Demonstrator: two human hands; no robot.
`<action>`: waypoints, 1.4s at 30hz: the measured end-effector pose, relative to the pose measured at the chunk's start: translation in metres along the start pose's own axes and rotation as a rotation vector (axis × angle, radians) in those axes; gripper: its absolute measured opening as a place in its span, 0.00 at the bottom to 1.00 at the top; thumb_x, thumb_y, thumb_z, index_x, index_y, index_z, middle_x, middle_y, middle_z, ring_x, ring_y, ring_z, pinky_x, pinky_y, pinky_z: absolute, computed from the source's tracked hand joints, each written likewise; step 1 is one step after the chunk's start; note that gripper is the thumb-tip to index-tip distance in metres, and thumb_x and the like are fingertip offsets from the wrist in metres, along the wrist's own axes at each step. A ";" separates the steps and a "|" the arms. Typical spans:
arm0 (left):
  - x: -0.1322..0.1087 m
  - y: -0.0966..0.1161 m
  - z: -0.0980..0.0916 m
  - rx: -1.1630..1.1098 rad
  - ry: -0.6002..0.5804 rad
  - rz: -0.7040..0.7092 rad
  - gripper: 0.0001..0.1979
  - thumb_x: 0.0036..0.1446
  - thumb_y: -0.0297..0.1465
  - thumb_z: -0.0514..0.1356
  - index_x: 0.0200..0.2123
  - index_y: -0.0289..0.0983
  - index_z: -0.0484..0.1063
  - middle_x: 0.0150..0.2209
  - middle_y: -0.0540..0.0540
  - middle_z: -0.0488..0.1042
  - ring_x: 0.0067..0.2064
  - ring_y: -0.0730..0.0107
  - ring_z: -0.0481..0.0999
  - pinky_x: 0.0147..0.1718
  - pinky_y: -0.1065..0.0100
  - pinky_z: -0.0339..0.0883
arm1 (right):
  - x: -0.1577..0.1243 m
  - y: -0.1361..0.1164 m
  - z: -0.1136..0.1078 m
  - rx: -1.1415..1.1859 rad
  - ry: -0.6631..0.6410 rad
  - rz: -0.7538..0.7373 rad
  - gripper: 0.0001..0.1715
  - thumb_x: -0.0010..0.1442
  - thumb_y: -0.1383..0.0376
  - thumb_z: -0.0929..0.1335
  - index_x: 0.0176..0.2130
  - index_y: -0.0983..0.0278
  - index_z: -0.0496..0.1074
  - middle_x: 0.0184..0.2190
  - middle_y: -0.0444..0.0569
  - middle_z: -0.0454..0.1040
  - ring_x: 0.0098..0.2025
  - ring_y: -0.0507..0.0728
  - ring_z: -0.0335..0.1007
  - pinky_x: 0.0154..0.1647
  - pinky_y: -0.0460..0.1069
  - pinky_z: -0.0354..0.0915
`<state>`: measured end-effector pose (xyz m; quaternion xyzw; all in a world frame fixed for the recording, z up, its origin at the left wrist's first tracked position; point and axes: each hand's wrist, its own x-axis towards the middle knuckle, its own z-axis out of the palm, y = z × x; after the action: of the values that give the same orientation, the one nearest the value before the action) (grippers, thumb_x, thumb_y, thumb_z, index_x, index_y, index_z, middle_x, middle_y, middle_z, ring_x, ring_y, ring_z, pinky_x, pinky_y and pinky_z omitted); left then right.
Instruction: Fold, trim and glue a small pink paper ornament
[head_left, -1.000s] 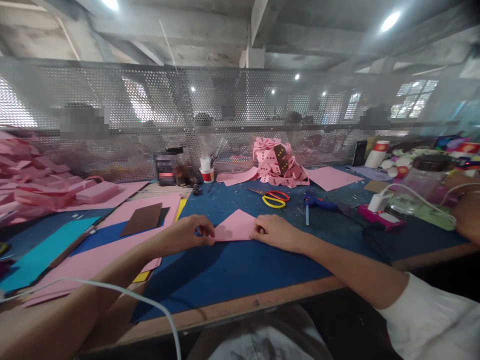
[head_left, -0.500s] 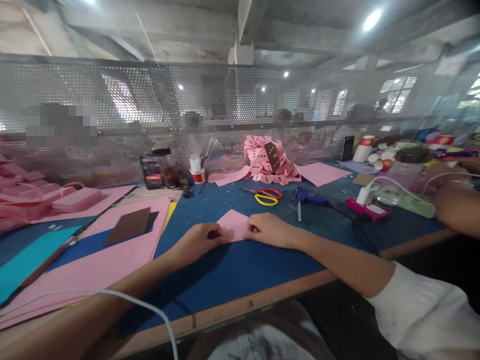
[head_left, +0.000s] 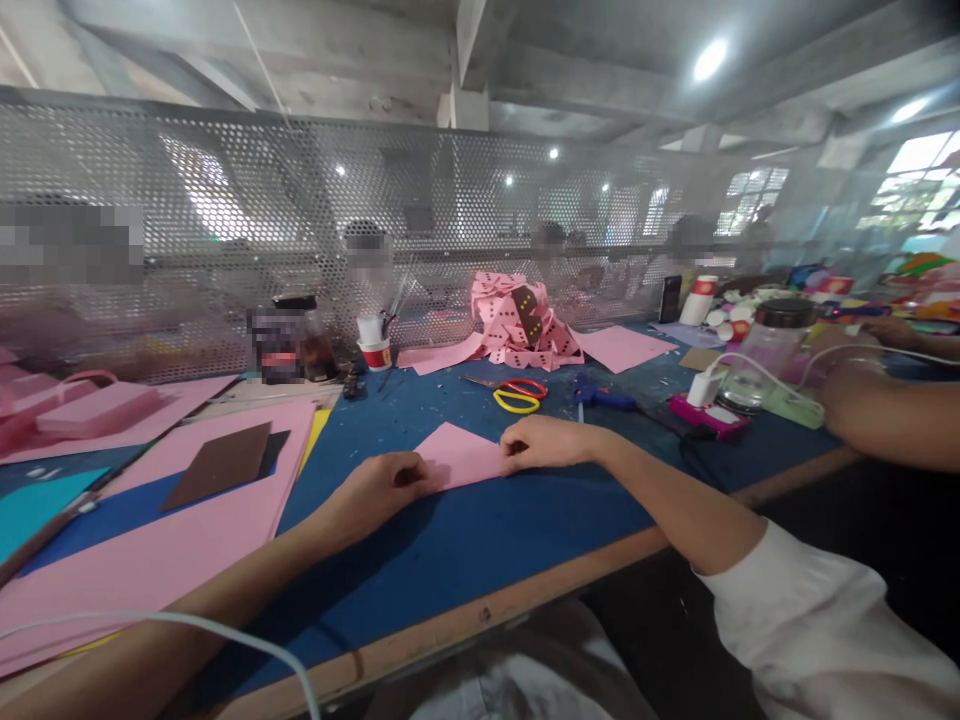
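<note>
On the blue top of the desk [head_left: 450, 570], right in front of the person, lies a small pink sheet [head_left: 461, 455], one corner pointing away towards the screen and a straight edge facing the body. The left hand [head_left: 394, 482] has its fingers drawn narrow on the sheet's left corner; the right hand [head_left: 546, 443] has its fingers bunched on the right corner, holding the paper between them. Whether the sheet is doubled over I can't tell from here.

Just beyond it I see scissors [head_left: 501, 386] with one red and one yellow handle, and near them a blue glue gun [head_left: 606, 398]. Further back rises a heap of pink pieces [head_left: 502, 325] with dark dots, a pink paper [head_left: 626, 347] lying to its right and a red-and-white cup [head_left: 375, 353] well to its left.

Over by the left arm, a large pink board [head_left: 150, 570] carries a brown piece [head_left: 217, 465]. Off to the right sit a magenta power strip [head_left: 709, 420] and a lidded clear jar [head_left: 761, 365], near another person's forearm [head_left: 885, 412]. A perforated metal screen [head_left: 420, 190] stands along the far side.
</note>
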<state>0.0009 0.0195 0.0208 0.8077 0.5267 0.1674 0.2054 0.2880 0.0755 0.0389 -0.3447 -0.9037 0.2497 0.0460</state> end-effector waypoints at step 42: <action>-0.002 -0.001 0.007 -0.103 0.092 0.060 0.11 0.56 0.40 0.60 0.35 0.38 0.77 0.35 0.48 0.76 0.36 0.65 0.72 0.36 0.69 0.63 | -0.013 0.015 -0.030 -0.103 -0.201 0.159 0.20 0.54 0.51 0.71 0.31 0.67 0.74 0.29 0.45 0.75 0.31 0.51 0.67 0.29 0.44 0.55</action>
<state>0.0032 0.0169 0.0142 0.8031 0.5015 0.2372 0.2173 0.3152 0.0893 0.0588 -0.3903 -0.8852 0.2393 -0.0826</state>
